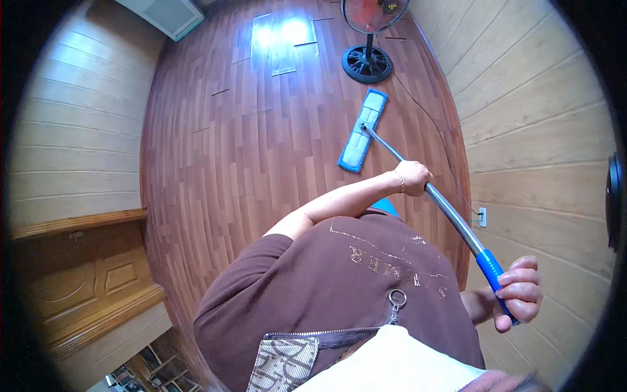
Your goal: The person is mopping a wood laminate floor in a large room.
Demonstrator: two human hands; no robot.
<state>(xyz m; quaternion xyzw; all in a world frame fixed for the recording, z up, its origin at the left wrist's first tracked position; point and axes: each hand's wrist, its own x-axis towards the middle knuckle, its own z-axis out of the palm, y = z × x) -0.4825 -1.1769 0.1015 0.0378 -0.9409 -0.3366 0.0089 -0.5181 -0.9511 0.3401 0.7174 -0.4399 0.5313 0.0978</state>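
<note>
A flat mop with a light-blue rectangular head [354, 149] lies on the wood-plank floor ahead of me, and its silver pole [454, 219] slants back toward my right side. My left hand [413, 178], with a bracelet at the wrist, is wrapped round the middle of the pole. At the pole's near end, my right hand [520, 292] grips the blue handle [490, 268], its fingers curled over it. The mop head sits at an angle, its far end close to the fan base.
A standing fan with a round black base [367, 63] stands ahead by the right wall [535, 130]. Its cable [431, 117] runs along the floor to a wall socket [482, 216]. Wooden panelled furniture [91, 274] is at left, and a white appliance [166, 16] at far left.
</note>
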